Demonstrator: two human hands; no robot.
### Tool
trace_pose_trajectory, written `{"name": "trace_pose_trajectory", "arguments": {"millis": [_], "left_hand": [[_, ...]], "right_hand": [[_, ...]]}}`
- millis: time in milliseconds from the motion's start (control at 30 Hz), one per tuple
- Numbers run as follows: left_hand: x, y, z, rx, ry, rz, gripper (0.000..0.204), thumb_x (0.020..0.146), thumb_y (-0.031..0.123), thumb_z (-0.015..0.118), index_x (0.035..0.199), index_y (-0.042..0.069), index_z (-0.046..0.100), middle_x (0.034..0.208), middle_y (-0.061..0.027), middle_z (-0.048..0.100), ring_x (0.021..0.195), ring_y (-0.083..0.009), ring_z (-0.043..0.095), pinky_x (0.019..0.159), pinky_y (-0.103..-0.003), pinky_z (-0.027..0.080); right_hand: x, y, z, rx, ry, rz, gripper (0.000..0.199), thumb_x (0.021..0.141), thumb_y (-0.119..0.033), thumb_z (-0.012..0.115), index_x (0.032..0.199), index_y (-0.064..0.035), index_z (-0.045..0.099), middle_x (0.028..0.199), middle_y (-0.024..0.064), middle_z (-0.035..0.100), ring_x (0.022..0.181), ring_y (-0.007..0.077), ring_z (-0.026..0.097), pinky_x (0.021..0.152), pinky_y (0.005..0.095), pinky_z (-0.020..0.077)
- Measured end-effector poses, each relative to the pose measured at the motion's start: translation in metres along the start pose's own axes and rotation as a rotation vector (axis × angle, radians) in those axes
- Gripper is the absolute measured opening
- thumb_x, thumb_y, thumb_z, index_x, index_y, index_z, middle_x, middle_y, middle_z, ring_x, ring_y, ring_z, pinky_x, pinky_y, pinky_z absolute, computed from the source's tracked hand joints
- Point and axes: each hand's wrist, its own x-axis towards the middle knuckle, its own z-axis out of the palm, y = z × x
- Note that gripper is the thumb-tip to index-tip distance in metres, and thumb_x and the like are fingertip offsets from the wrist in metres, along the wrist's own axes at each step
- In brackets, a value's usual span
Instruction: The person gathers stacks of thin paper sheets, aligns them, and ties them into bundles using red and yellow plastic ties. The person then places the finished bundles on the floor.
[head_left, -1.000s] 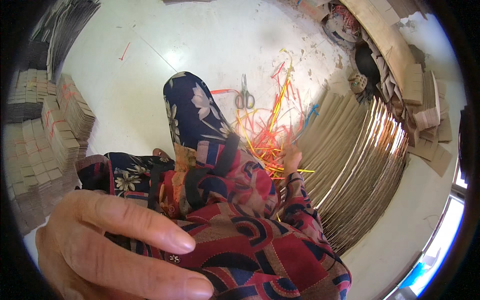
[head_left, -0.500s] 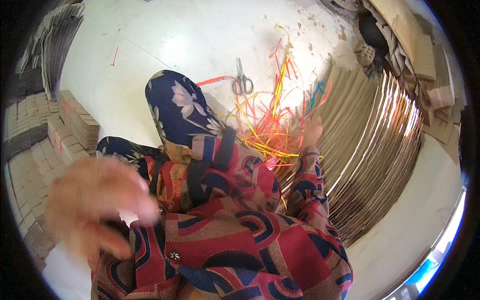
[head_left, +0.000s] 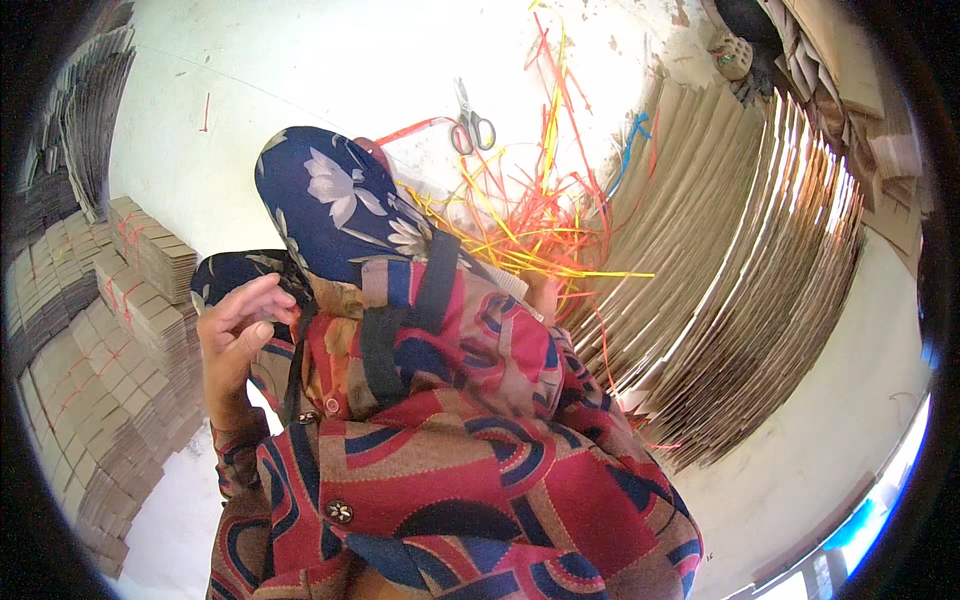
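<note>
My left hand [head_left: 240, 335] is raised beside my left knee, fingers loosely bent and apart from the thumb, with nothing visible in it. Low beside my right thigh is my right hand [head_left: 541, 294], partly hidden by my patterned sleeve and clothing; its fingers cannot be made out. It is at the near edge of a tangle of red and yellow plastic strapping strips [head_left: 540, 240]. A small pale ribbed edge [head_left: 505, 280] shows just left of that hand. Scissors with dark handles [head_left: 471, 130] lie on the floor beyond my knee.
A long row of flat cardboard pieces [head_left: 720, 290] stands on edge along my right. Tied cardboard bundles [head_left: 150, 260] are stacked at the left. A blue strip [head_left: 630, 145] lies by the row's far end. More cardboard [head_left: 890, 170] stands at the far right.
My left hand has moved right and away from me, toward my knee. My right hand has drawn back from the cardboard row toward my thigh. The view has shifted slightly.
</note>
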Motion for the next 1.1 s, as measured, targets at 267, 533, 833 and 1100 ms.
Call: {"name": "trace_pose_trajectory", "arguments": {"millis": [267, 533, 833, 1100], "left_hand": [[-0.005, -0.004, 0.001, 0.026, 0.078, -0.026, 0.053, 0.075, 0.027, 0.068, 0.115, -0.005, 0.054, 0.093, -0.0134, 0.063, 0.08, -0.0183, 0.061, 0.073, -0.028, 0.048], [-0.016, -0.009, -0.001, 0.074, 0.139, -0.101, 0.051, 0.075, 0.027, 0.067, 0.114, -0.004, 0.056, 0.095, -0.0126, 0.063, 0.08, -0.0164, 0.061, 0.071, -0.026, 0.047], [-0.009, -0.009, 0.002, 0.082, 0.154, -0.037, 0.047, 0.076, 0.027, 0.064, 0.112, -0.003, 0.057, 0.091, -0.0108, 0.063, 0.078, -0.0158, 0.06, 0.071, -0.025, 0.046], [0.011, 0.009, 0.013, 0.107, 0.032, 0.098, 0.037, 0.081, 0.019, 0.059, 0.11, -0.004, 0.058, 0.09, -0.0112, 0.064, 0.078, -0.0156, 0.062, 0.071, -0.025, 0.048]], "right_hand": [[0.061, 0.001, 0.013, -0.068, -0.267, 0.073, 0.045, 0.076, -0.005, 0.05, 0.121, -0.0088, 0.047, 0.092, 0.0239, 0.061, 0.085, 0.0399, 0.059, 0.068, 0.0464, 0.0472], [0.094, 0.028, 0.037, -0.49, -0.283, 0.173, 0.021, 0.078, -0.014, 0.053, 0.096, -0.0035, 0.057, 0.088, 0.0206, 0.062, 0.077, 0.0379, 0.061, 0.064, 0.0467, 0.0491], [0.147, -0.035, -0.119, 0.49, 0.369, 0.128, 0.012, 0.083, -0.015, 0.057, 0.08, -0.0052, 0.064, 0.063, 0.0096, 0.061, 0.049, 0.0201, 0.057, 0.046, 0.0313, 0.0444], [0.132, -0.201, -0.243, 0.8, 0.207, -0.057, 0.015, 0.087, -0.011, 0.056, 0.082, 0.0003, 0.064, 0.055, -0.0021, 0.05, 0.041, 0.004, 0.037, 0.039, 0.018, 0.0296]]}}
